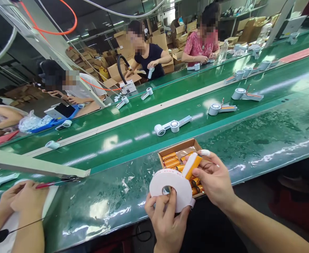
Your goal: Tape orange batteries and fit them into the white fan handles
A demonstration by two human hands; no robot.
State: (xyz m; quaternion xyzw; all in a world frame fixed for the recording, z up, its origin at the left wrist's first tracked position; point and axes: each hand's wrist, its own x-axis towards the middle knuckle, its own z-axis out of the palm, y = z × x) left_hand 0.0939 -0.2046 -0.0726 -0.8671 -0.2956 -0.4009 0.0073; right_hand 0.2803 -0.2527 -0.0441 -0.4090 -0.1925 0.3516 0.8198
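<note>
My left hand (165,214) grips a white roll of foam tape (171,188) at the near edge of the bench, thumb by its centre hole. My right hand (213,179) holds an orange cylindrical battery (192,166) against the top of the roll; one fingertip wears a white wrap. Just behind both hands lies an open cardboard box (179,146) holding several more orange batteries (171,161).
A green conveyor belt (143,135) runs behind the bench with several white handheld fan bodies (172,125) on it. A neighbour's hands (22,200) work at the left with red-handled scissors (52,182). Three people sit across the line among cardboard cartons.
</note>
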